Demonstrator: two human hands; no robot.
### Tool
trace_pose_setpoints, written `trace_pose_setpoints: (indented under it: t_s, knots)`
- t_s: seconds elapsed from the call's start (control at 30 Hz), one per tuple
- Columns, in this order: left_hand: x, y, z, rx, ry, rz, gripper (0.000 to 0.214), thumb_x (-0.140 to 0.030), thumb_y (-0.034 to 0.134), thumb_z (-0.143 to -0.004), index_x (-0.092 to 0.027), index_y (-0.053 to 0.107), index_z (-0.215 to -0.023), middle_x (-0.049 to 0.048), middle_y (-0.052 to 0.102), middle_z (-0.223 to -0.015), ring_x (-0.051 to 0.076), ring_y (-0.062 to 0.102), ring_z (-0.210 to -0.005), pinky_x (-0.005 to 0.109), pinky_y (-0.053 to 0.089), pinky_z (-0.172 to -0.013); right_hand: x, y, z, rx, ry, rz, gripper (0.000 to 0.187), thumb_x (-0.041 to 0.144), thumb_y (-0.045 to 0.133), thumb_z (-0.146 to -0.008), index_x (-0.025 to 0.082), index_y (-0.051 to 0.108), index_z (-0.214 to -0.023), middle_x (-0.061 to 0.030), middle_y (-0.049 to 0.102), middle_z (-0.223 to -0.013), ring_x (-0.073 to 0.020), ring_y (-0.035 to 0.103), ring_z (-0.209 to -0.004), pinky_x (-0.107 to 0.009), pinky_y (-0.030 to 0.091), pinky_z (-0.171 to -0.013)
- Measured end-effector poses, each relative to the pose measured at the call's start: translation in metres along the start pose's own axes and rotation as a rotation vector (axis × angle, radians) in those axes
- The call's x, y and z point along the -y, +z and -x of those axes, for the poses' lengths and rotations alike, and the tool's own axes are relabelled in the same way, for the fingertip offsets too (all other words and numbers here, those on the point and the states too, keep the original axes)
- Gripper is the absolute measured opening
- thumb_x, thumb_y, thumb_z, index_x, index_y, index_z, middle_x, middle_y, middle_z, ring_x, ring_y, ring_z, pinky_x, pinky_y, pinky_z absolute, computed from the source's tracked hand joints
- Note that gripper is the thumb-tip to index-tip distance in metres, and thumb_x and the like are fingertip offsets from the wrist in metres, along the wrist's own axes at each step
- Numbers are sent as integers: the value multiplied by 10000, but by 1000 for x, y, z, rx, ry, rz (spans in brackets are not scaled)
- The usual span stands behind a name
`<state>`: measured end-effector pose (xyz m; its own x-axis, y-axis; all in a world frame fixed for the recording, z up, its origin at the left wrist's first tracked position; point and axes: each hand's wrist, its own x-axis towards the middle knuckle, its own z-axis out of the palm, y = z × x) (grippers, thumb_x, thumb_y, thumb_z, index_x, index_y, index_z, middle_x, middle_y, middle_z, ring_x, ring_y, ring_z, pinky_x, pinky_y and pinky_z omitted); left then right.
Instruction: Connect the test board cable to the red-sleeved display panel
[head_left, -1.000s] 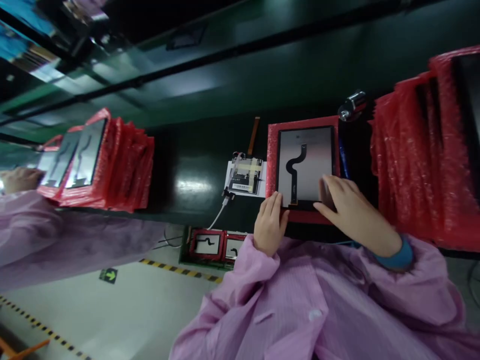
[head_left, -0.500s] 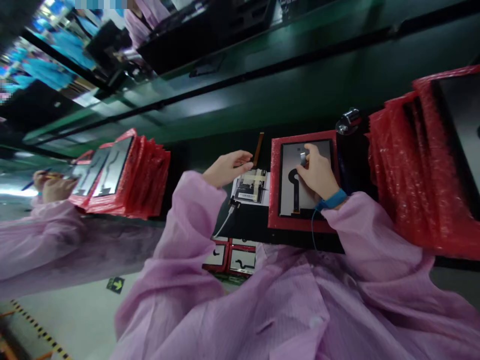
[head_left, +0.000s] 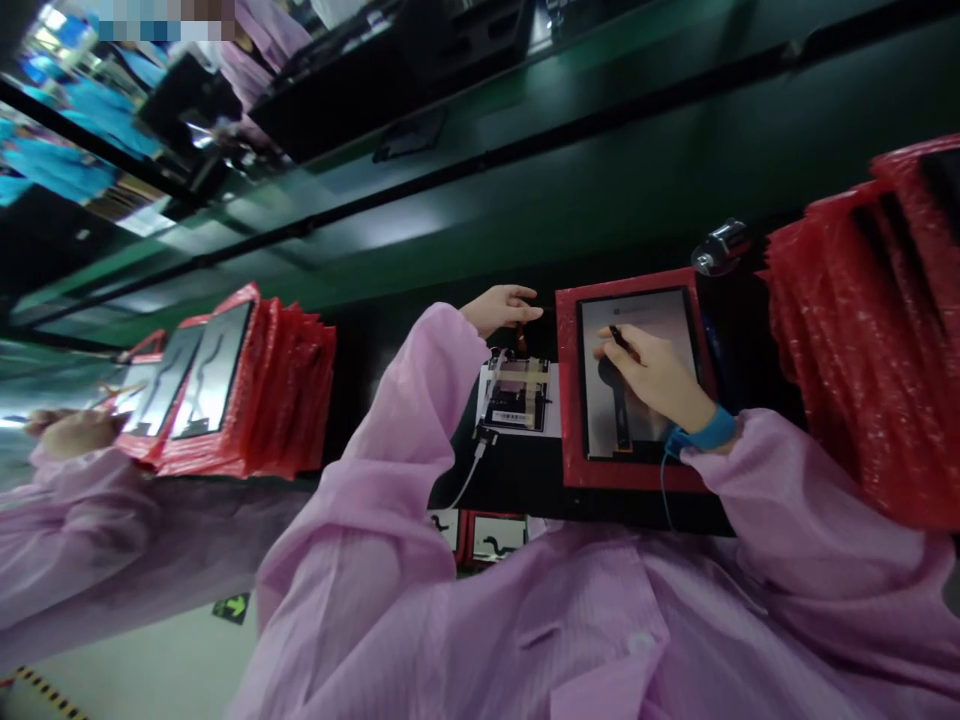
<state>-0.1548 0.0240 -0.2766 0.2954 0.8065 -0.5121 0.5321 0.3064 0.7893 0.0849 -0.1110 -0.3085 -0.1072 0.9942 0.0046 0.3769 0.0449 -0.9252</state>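
A flat display panel (head_left: 660, 310) lies in a red bubble-wrap sleeve (head_left: 571, 400) on the dark bench in front of me. My right hand (head_left: 656, 375) rests on the panel and pinches the end of its black flex cable (head_left: 616, 337) between thumb and finger. My left hand (head_left: 501, 306) reaches past a small test board (head_left: 517, 397), its fingers closed on the orange flex strip whose lower end shows just beneath them. A white cable (head_left: 466, 478) runs from the board toward me.
A stack of red-wrapped panels (head_left: 247, 390) stands at the left, where another person's hand (head_left: 64, 432) works. A larger red stack (head_left: 870, 340) fills the right. A metal cylinder (head_left: 720, 246) sits behind the panel. More panels (head_left: 491, 535) lie below the bench edge.
My right hand has slid down the panel and lifted the cable's end. My left hand has moved right, closing on the orange strip. The view has shifted slightly.
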Motion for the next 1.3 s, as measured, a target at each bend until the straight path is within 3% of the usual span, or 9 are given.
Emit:
trace_pose_setpoints:
  t_s: [0.13,0.23,0.33,0.47,0.6,0.77,0.97,1.17,1.3]
  knots:
    - [5,-1,3,87,58,103,263,-69,702,-824,-100,665,-1083,49,705,-873,136,660,-764,311,528,-759,4,7,5,34,-55,-77,405,453,347,-1021,203,666,-1015,-69,721,-996,-226,654,-1004,-404,481,-953]
    - [11,-5,10,74,160,167,407,-85,711,-825,-104,607,-1219,43,727,-871,148,694,-815,302,550,-775,6,8,6,49,-65,-94,436,452,306,-1034,214,650,-907,-57,688,-982,-213,617,-980,-398,464,-955]
    - [15,-9,18,95,272,165,520,-219,714,-875,-100,526,-1345,57,756,-883,159,723,-861,325,559,-870,9,6,6,113,-78,-45,406,451,331,-1034,219,610,-854,-48,664,-927,-210,598,-941,-388,462,-921]
    - [16,-13,26,184,364,78,449,-434,704,-889,-113,610,-1189,86,766,-894,193,735,-824,356,581,-834,13,3,4,244,-105,47,376,488,395,-1021,210,613,-891,-43,646,-880,-207,586,-862,-362,476,-816]
    - [17,-11,29,288,410,99,469,-554,678,-888,-163,553,-1113,79,763,-851,213,743,-796,369,585,-786,13,3,2,325,-171,91,351,473,417,-1015,208,640,-957,-51,646,-910,-212,587,-889,-376,473,-845]
    - [18,-3,29,242,542,64,556,-669,496,-949,-148,603,-786,95,717,-826,170,685,-752,313,555,-726,13,5,2,366,-210,73,336,425,358,-1024,222,619,-966,-54,635,-961,-223,566,-979,-415,432,-961]
    - [13,12,36,219,546,-58,302,-414,584,-974,-141,624,-1097,26,674,-758,136,661,-708,274,517,-707,15,6,1,333,-217,83,363,376,291,-1036,214,594,-919,-35,567,-815,-210,546,-849,-401,433,-882]
    - [8,23,48,246,620,-365,264,-331,510,-979,-163,635,-818,26,655,-799,151,618,-784,300,479,-798,15,8,1,342,-325,264,340,367,314,-1020,206,587,-895,-87,651,-944,-242,575,-937,-436,448,-906]
    - [10,29,47,315,702,-499,220,-250,523,-944,-184,599,-749,-21,577,-689,138,559,-710,381,423,-984,17,11,3,302,-355,397,354,341,303,-1007,193,607,-902,-113,660,-987,-271,562,-973,-487,432,-940]
